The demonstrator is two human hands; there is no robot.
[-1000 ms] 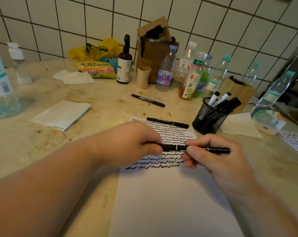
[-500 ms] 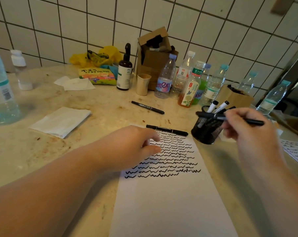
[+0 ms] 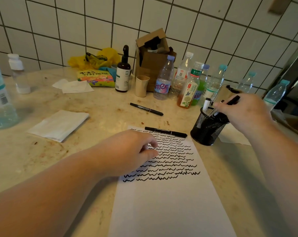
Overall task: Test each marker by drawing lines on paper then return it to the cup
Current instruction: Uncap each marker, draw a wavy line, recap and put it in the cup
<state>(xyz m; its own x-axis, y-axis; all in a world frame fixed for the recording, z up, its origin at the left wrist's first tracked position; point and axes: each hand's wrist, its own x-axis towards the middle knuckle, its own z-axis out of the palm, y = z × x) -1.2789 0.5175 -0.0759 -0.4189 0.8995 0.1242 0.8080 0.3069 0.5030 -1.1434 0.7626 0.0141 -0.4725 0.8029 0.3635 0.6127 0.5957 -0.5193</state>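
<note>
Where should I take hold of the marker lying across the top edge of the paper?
Pinch the marker at mid-barrel, coming straight down from above. It lies flat, crosswise on the paper, so only the long sides are open to a grip. The left hand rests nearest and holds nothing; the right hand holds another marker above the mesh cup.

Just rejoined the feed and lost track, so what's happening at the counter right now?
A person is testing markers. The right hand grips a black marker over the mesh cup, apparently returning it. The left hand rests on the paper, whose upper part is filled with wavy black lines. One marker lies across the paper's top edge and another lies on the counter beyond it.
</note>
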